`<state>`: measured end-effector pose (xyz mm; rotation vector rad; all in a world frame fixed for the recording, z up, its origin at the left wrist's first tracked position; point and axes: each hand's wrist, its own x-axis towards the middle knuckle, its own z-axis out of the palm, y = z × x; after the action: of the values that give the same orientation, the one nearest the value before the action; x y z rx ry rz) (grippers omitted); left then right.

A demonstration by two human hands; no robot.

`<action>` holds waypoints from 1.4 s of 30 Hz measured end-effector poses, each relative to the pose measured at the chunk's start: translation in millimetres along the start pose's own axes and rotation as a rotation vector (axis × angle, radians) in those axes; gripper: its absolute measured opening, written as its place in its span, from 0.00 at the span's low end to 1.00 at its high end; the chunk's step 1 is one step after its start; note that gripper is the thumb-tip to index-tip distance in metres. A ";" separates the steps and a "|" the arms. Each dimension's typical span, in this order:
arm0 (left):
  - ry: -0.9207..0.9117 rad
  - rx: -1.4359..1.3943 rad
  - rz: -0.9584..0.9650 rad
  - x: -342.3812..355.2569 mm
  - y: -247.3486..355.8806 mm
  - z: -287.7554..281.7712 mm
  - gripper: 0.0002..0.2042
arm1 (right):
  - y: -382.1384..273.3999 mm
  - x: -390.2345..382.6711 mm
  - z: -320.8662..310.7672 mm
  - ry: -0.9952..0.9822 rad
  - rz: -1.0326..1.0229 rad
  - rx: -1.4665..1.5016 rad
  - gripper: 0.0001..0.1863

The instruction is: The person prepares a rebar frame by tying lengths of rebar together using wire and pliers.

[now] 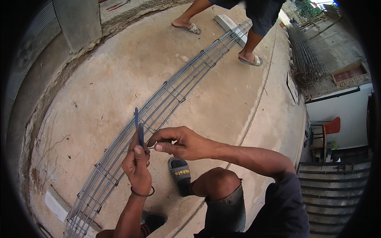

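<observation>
My left hand (138, 166) is closed round a pair of blue-handled pliers (141, 135), whose two handles point up and away. Their jaws are hidden by the fingers. Right beside it, my right hand (180, 142) pinches a thin tie wire (151, 148) between thumb and forefinger, and the wire reaches toward the left hand. Both hands are over the near side of a long steel rebar cage (174, 93). The cage runs from lower left to upper right, with square stirrups crossing its long bars.
Another person's legs (254, 39) straddle the cage's far end, which lies on a pale block (226, 23). A second block (57, 204) is under the near end. Bundled rods (305, 55), a red chair (331, 126) and a slatted gate (333, 194) stand to the right.
</observation>
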<state>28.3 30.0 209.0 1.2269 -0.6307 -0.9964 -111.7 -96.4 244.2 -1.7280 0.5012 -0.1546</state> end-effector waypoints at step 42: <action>-0.433 0.720 -0.024 154.7 273.1 498.9 0.12 | -117.9 -299.2 -480.5 0.795 0.762 0.106 0.12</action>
<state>-246.4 -334.0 582.5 1.6487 -1.4004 -1.1044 -529.2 -390.3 515.4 -1.2149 1.6585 -0.3078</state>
